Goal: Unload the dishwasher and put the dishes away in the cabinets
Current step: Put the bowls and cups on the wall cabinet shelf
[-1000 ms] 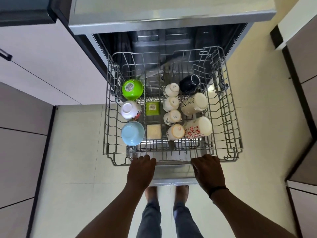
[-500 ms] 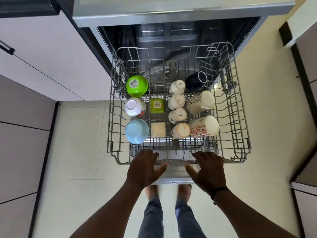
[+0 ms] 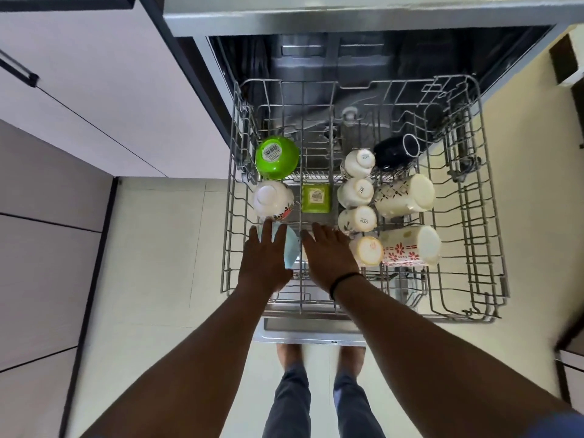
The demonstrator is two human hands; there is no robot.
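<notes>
**Both hands over the rack's near-left corner**

The left hand (image 3: 265,260) and right hand (image 3: 328,257) are reaching flat, fingers spread, gripping nothing, and covering the light blue bowl (image 3: 290,248). Beyond them in the pulled-out wire rack (image 3: 493,248), two tall patterned mugs (image 3: 407,245) are lying on their sides, long axes running left-right, bases facing right. Farthest back, the green bowl (image 3: 277,157) is sitting upside down.

I see a grey coated-wire rack (image 3: 486,191). The green bowl (image 3: 276,157) looks like glossy plastic. The mugs (image 3: 407,195) appear glazed, smooth ceramic.
</notes>
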